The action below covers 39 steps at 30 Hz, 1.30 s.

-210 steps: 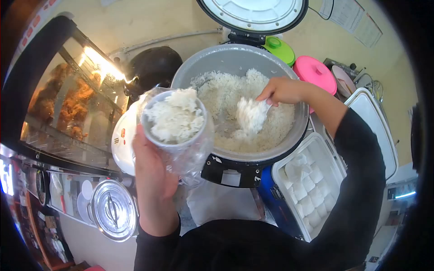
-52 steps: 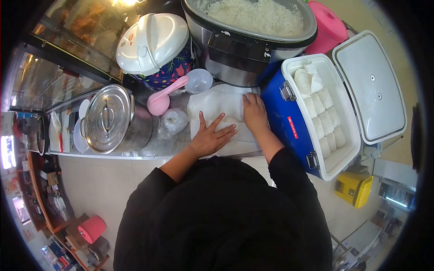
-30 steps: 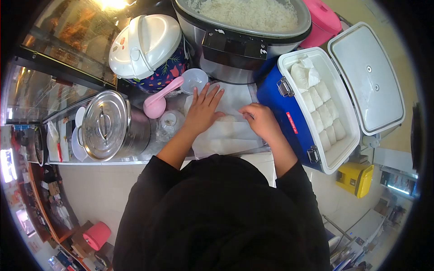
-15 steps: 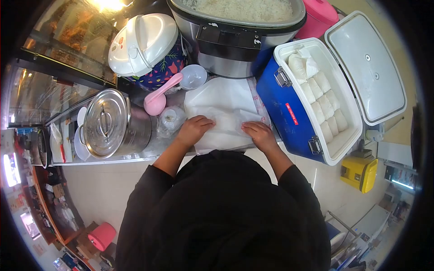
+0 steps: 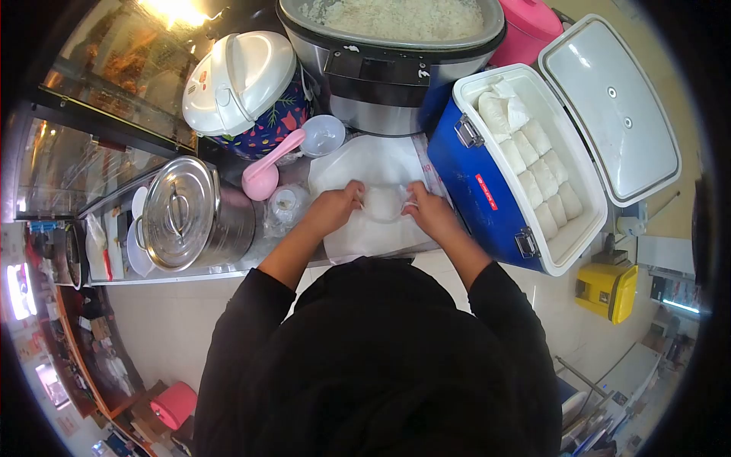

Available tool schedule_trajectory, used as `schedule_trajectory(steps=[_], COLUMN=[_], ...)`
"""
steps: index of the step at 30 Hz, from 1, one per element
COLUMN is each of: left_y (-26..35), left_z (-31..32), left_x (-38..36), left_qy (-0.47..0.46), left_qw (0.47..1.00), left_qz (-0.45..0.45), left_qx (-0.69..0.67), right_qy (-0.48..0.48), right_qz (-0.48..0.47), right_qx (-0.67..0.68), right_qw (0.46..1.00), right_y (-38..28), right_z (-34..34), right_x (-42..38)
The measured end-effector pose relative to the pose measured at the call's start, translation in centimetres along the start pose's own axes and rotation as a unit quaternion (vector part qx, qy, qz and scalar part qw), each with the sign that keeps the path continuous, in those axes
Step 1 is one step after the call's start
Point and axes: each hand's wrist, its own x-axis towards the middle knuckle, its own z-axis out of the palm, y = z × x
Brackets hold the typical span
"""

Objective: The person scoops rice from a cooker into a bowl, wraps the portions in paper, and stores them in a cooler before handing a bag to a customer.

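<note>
On a stack of white paper sheets rests a whitish packet in a translucent plastic wrapper; its filling looks like rice, though I cannot be sure. My left hand pinches the wrapper at the packet's left end. At the opposite end, my right hand grips the wrapper between thumb and fingers. Similar white wrapped packets lie in rows inside the blue cooler box on my right. Behind the paper stands a large cooker holding white rice.
Left of the paper are a pink ladle, a clear plastic bowl and a bundled plastic bag. Farther left stand a lidded steel pot and a flowered rice container. The cooler's lid hangs open to the right.
My hands have moved slightly away from my body and closer together. The wrapper, earlier spread wider and flatter, is now drawn in around a compact packet.
</note>
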Motion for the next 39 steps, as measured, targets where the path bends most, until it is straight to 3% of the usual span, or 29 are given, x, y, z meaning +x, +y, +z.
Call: schedule_trajectory(steps=[3,6,9,12,15,18,21,22,23,24,27,31,33,37,39], left_y=[1.7,0.8,0.5,-1.3,0.6,1.6,2.5,4.0,5.5,6.8,7.6,8.4,9.1,12.4,14.7], left_z=[-0.8,-1.2,-1.5,1.2,3.0,3.1,3.2,2.0,0.9,0.0,-0.5,0.4,0.4,-1.3,-3.4], left_x=[1.4,2.7,2.9,0.8,-0.8,-0.4,0.2,0.4,0.6,0.6,0.8,0.4,0.1,-1.5,-2.4], left_qy=[0.085,0.156,0.018,0.1,0.206,0.136,0.193,0.195,0.187,0.172,0.113,0.174,0.234,0.305,0.305], left_qw=[0.996,0.95,0.96,0.938,0.918,0.954,0.976,0.934,0.852,0.735,0.711,0.683,0.673,0.785,0.839], left_qz=[0.011,0.158,0.127,0.181,0.169,0.092,-0.01,-0.085,-0.16,-0.23,-0.26,-0.248,-0.231,-0.059,0.069], left_qx=[0.016,0.218,0.247,0.278,0.292,0.252,-0.103,-0.288,-0.462,-0.615,-0.643,-0.665,-0.663,-0.536,-0.445], right_qy=[0.118,0.05,-0.076,0.019,0.206,0.212,0.226,0.232,0.252,0.271,0.273,0.222,0.196,0.115,0.143], right_qz=[-0.063,-0.111,-0.067,-0.048,-0.138,-0.114,-0.118,-0.123,-0.137,-0.151,-0.197,-0.194,-0.212,-0.149,-0.187], right_qx=[-0.071,-0.146,-0.101,-0.077,-0.072,-0.045,-0.02,-0.015,-0.009,-0.002,-0.004,-0.007,0.06,0.325,0.344], right_qw=[0.988,0.982,0.99,0.996,0.966,0.969,0.967,0.965,0.958,0.951,0.942,0.956,0.955,0.927,0.909], right_y=[-1.1,-0.2,-0.4,0.2,-0.7,-1.8,-2.9,-3.3,-4.0,-5.0,-6.8,-7.6,-8.0,-10.5,-11.3], right_z=[-0.1,-0.7,-1.0,2.1,5.4,5.5,3.9,3.3,2.9,2.5,2.0,1.5,0.7,-2.9,-4.7], right_x=[2.2,4.3,4.2,1.0,-1.4,-0.9,-0.6,-0.8,-0.9,-1.1,-1.9,-2.5,-2.9,-4.9,-5.9])
